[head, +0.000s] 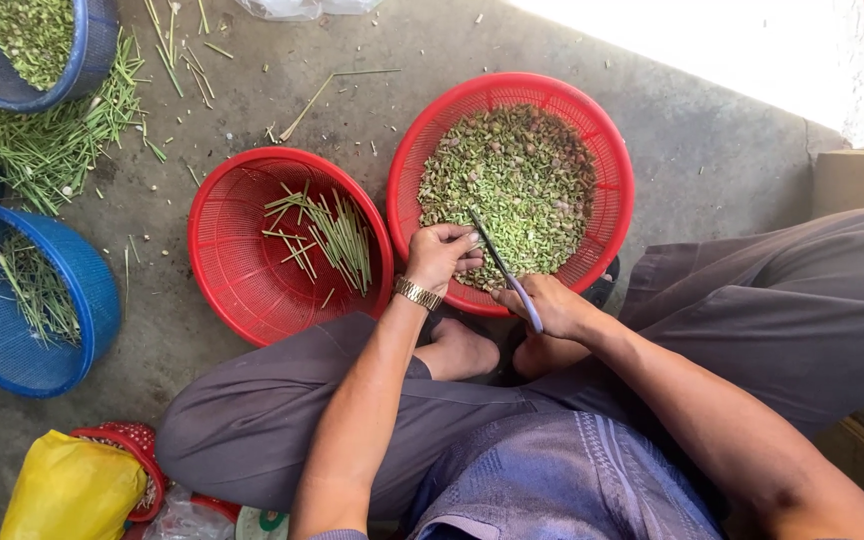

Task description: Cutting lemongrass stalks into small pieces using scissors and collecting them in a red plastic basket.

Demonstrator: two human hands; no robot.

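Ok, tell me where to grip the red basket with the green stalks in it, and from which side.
Take the red basket by its rolled rim at the far-left edge, reaching from the open concrete side. The rim is its only firm lip; the mesh wall slopes away. The near-right rim sits beside the left hand and against the fuller red basket, over which the right hand holds a knife.

I see bare floor (712, 150) open beyond the two red baskets (290, 243). Blue baskets (37, 300) and loose green stalks (52, 140) crowd the left; my knees close the near side.
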